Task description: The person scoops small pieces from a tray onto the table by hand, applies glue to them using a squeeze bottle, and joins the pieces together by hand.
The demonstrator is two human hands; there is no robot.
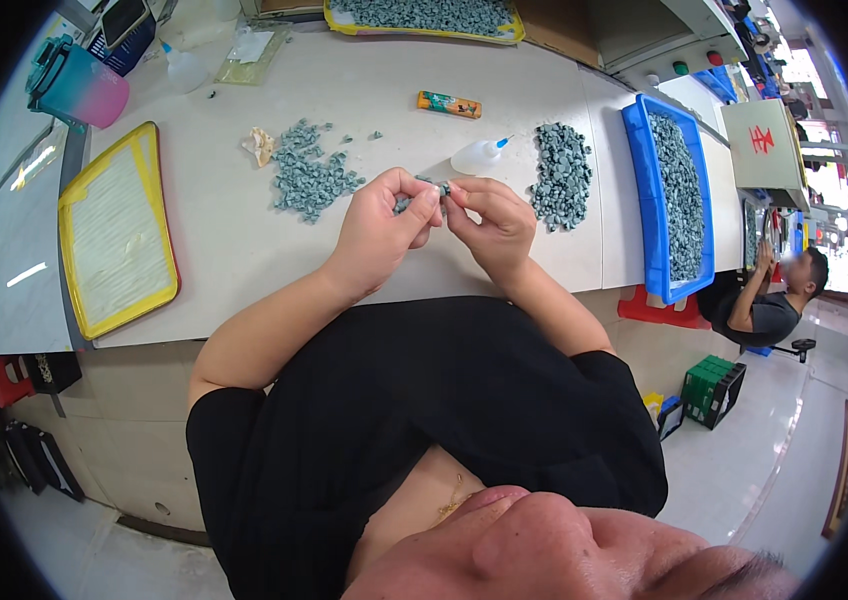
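My left hand (380, 232) and my right hand (496, 226) meet above the white table, their fingertips pinched together. Between them is a small grey-green piece (445, 188), which both hands grip; its exact kind is too small to tell. More grey-green bits (401, 204) show in the curled fingers of my left hand. Left of my hands spreads a loose heap of similar pieces (310, 172). A denser heap of darker pieces (561, 176) lies to the right. Just beyond my right hand, a white squeeze bottle with a blue tip (477, 156) lies on its side.
An orange tube-shaped pack (449, 104) lies farther back, and a crumpled scrap (259, 147) beside the left heap. A yellow-rimmed tray (170, 240) stands left, a blue tray of pieces (706, 220) right. A tumbler (79, 85) stands far left. Another person (772, 312) sits at far right.
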